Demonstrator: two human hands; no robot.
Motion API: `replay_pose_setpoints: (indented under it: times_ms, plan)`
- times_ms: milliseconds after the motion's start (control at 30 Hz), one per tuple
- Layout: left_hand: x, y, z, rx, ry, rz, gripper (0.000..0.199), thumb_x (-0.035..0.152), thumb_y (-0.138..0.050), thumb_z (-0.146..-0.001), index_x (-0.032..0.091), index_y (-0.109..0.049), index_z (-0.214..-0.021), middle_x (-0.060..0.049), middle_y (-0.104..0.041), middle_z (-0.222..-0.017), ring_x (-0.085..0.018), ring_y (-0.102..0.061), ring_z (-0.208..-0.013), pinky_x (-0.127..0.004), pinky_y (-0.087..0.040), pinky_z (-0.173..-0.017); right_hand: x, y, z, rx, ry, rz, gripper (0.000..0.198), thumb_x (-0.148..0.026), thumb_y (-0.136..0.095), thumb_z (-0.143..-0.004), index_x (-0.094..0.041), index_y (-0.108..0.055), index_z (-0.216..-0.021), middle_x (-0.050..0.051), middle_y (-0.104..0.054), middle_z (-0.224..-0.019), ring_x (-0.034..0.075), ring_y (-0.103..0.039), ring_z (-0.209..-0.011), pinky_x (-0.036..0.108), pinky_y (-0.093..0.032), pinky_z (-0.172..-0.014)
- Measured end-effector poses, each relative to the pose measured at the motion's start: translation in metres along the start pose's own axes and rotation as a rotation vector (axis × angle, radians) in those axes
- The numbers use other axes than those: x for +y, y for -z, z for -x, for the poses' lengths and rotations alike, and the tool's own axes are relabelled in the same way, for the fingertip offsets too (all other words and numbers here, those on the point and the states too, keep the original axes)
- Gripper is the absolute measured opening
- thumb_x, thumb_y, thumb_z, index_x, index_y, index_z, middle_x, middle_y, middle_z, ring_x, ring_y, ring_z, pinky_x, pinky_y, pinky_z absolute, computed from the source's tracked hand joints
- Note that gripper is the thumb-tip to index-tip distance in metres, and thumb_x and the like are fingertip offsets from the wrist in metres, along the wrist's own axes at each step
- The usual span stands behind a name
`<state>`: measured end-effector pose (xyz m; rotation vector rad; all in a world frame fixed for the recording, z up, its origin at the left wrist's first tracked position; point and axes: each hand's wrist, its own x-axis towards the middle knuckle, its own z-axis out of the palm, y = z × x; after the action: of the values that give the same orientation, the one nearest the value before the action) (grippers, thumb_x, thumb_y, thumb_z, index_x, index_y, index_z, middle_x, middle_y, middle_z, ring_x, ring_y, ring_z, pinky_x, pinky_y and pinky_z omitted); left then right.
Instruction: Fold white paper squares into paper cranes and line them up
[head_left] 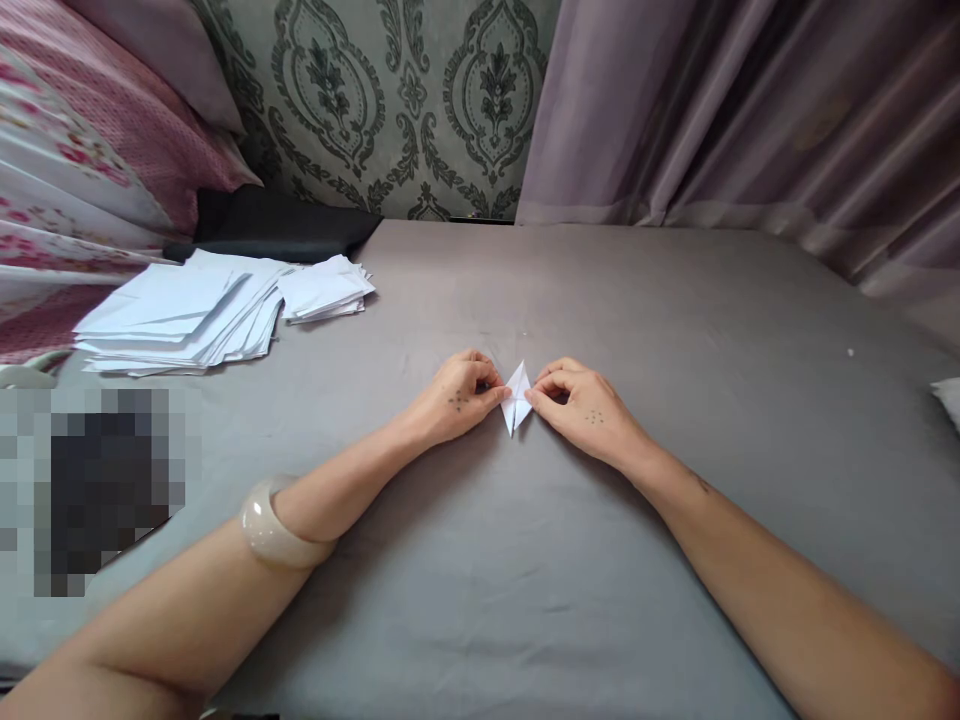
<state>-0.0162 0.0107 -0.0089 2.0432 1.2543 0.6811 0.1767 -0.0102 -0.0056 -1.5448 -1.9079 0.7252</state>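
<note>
A small sheet of white paper (pixel 517 395), folded into a narrow diamond with a split at its lower point, is held just above or on the grey cloth between my two hands. My left hand (pixel 466 393) pinches its left corner between thumb and fingers. On the opposite corner, my right hand (pixel 574 400) grips with thumb and forefinger. Creases run along the paper's middle. The fingertips behind the paper are partly hidden. A pale bangle (pixel 274 530) circles my left forearm.
Stacked white paper sheets (pixel 172 315) lie at the back left, beside a smaller pile (pixel 326 288). Behind them is a black item (pixel 277 222). A grey cloth (pixel 525 580) covers the surface. Purple curtains (pixel 675 110) hang at the back right. A blurred-out patch (pixel 105 490) is at left.
</note>
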Motion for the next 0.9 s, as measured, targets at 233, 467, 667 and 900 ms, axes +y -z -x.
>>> replay_pose_setpoints:
  times_ms: [233, 467, 667, 900]
  plan:
    - [0.002, 0.001, -0.002, -0.003, 0.015, -0.006, 0.018, 0.028, -0.059, -0.080, 0.015, -0.065, -0.069, -0.008, -0.061, -0.092, -0.018, -0.057, -0.082, -0.031, -0.046, -0.071, -0.001, 0.000, 0.000, 0.002, 0.011, 0.004, 0.020, -0.031, -0.061, -0.077, -0.020, -0.065, -0.061, 0.003, -0.065, -0.094, 0.015, -0.061, -0.075, 0.031, -0.045, -0.071]
    - [0.001, 0.001, -0.004, 0.010, 0.005, 0.014, 0.021, 0.030, -0.062, -0.078, 0.015, -0.063, -0.065, -0.008, -0.062, -0.090, -0.016, -0.056, -0.076, -0.030, -0.046, -0.068, 0.000, -0.002, 0.000, 0.017, 0.043, 0.020, 0.019, -0.031, -0.060, -0.078, -0.021, -0.064, -0.063, 0.003, -0.064, -0.093, 0.015, -0.061, -0.077, 0.031, -0.045, -0.071]
    - [0.002, -0.001, -0.001, 0.040, -0.031, -0.131, 0.011, 0.026, -0.063, -0.080, 0.015, -0.061, -0.079, -0.006, -0.058, -0.088, -0.018, -0.053, -0.081, -0.032, -0.046, -0.074, -0.001, -0.002, 0.002, 0.027, 0.040, 0.083, 0.012, -0.027, -0.061, -0.078, -0.021, -0.060, -0.069, 0.002, -0.061, -0.088, 0.014, -0.058, -0.074, 0.029, -0.044, -0.070]
    - [0.006, -0.005, 0.009, -0.042, -0.393, -0.434, 0.027, 0.015, -0.035, -0.095, 0.014, -0.061, -0.093, -0.009, -0.060, -0.090, -0.019, -0.049, -0.086, -0.032, -0.046, -0.078, -0.003, -0.007, 0.011, 0.028, 0.258, 0.164, 0.014, -0.016, -0.050, -0.088, -0.022, -0.063, -0.087, 0.003, -0.063, -0.088, 0.017, -0.058, -0.084, 0.030, -0.044, -0.073]
